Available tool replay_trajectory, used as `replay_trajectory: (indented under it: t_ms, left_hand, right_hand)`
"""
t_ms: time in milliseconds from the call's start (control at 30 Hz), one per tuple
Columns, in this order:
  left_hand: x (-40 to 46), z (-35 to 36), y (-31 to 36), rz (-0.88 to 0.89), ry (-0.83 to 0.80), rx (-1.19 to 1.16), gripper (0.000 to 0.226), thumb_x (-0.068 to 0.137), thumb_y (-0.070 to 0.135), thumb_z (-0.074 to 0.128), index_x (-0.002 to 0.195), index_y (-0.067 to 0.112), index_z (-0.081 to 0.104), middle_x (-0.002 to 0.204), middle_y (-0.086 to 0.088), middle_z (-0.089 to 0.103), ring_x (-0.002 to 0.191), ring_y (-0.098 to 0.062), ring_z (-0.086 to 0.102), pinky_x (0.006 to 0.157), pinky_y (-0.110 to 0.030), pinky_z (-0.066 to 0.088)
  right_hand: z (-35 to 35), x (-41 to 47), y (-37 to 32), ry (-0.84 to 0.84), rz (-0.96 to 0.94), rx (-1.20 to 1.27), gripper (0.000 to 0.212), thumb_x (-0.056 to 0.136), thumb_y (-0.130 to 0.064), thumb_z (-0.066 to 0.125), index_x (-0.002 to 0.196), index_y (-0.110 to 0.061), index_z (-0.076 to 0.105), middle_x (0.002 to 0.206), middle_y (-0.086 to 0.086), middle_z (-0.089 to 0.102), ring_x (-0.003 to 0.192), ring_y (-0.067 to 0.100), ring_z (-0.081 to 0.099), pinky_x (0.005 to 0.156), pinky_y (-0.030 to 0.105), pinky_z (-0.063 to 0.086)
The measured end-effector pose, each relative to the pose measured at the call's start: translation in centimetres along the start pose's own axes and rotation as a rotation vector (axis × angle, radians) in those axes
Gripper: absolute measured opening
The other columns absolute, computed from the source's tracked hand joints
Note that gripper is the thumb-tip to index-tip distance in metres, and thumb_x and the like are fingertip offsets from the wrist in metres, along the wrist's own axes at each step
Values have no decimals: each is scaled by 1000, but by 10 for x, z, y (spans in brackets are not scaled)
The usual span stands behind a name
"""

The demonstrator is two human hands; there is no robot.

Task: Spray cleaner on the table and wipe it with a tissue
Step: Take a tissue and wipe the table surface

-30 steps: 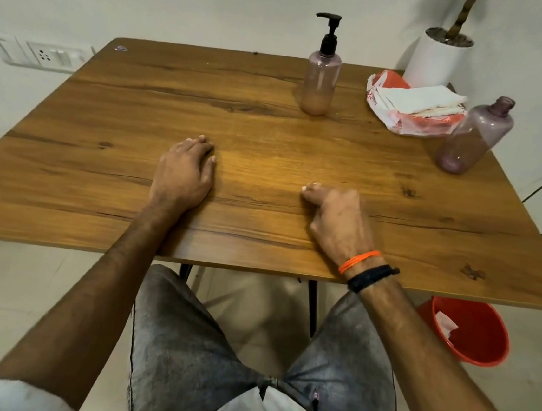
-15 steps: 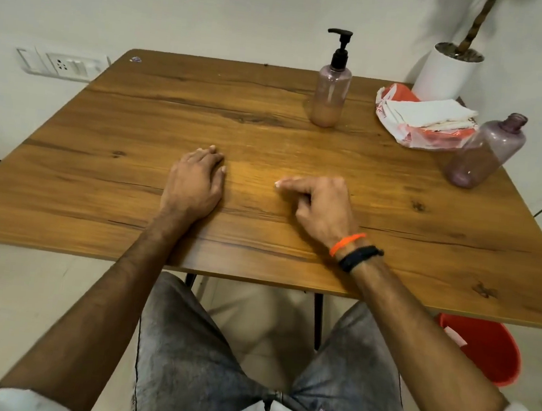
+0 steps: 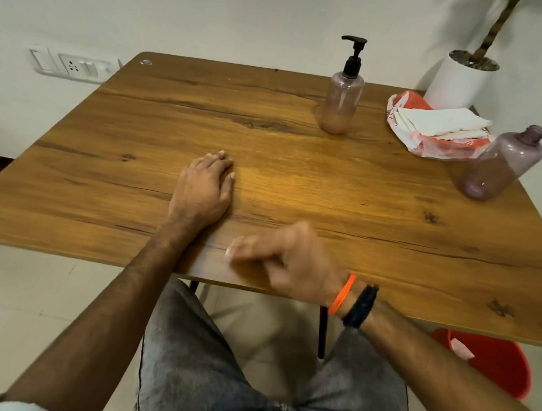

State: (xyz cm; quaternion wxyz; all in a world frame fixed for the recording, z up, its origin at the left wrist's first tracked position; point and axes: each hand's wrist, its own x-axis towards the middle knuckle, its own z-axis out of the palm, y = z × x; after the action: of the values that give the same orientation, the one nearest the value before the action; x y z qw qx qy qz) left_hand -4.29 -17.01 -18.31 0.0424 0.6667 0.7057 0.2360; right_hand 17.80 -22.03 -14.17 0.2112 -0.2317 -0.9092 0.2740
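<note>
A wooden table (image 3: 330,194) fills the view. At its far side stands a pinkish pump bottle (image 3: 342,103) with a black pump head and a little liquid at the bottom. To its right, a stack of white tissues (image 3: 436,122) lies on a red-and-white plastic pack. My left hand (image 3: 203,192) rests flat, palm down, on the table's middle and holds nothing. My right hand (image 3: 294,264) hovers over the near edge, blurred by motion, with loosely curled fingers pointing left and nothing in it.
A capless purple bottle (image 3: 498,164) stands near the table's right edge. A white plant pot (image 3: 457,80) sits at the far right corner. A red bin (image 3: 496,363) is on the floor under the right side. A wall socket (image 3: 74,65) is at the left.
My right hand has lifted off the table and pulled back toward the near edge, moving fast. The left hand stays flat in place. The camera has tilted slightly.
</note>
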Motion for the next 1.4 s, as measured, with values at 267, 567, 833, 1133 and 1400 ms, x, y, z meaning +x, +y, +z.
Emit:
replay_trajectory:
  t_ms: [267, 567, 833, 1133, 1400]
  left_hand:
    - [-2, -1, 1, 0, -7, -22, 57, 92, 42, 34, 134, 11, 55, 146, -9, 48, 137, -27, 40, 113, -44, 31]
    - [-1, 3, 0, -8, 12, 5, 52, 93, 39, 37, 132, 12, 57, 144, -9, 51, 134, -26, 43, 111, -41, 32]
    - [0, 3, -1, -3, 18, -15, 52, 93, 40, 36, 133, 13, 57, 145, -7, 49, 135, -25, 42, 112, -43, 32]
    - [-1, 7, -4, 5, 9, -18, 50, 95, 40, 37, 134, 15, 55, 147, -5, 48, 137, -22, 40, 113, -42, 30]
    - [1, 5, -1, -9, 15, 0, 53, 93, 40, 35, 132, 12, 57, 145, -7, 49, 135, -25, 42, 112, -45, 33]
  right_hand:
    - [-44, 79, 116, 230, 476, -324, 49, 78, 4, 54, 117, -22, 69, 121, 1, 68, 116, 18, 61, 105, 29, 44]
    - [-2, 30, 21, -117, 14, -269, 44, 79, 8, 58, 114, -16, 70, 123, 1, 67, 117, 18, 61, 103, 37, 46]
    - [-37, 79, 95, 310, 316, -141, 49, 72, 11, 51, 104, -16, 76, 109, 1, 73, 109, 9, 65, 106, 22, 42]
    - [-26, 110, 117, -53, 295, -574, 56, 80, 1, 55, 129, -27, 58, 136, 0, 57, 123, 24, 55, 104, 37, 45]
    - [-20, 65, 59, -76, 27, -149, 50, 70, 11, 53, 109, -13, 74, 115, 2, 71, 112, 9, 63, 106, 21, 41]
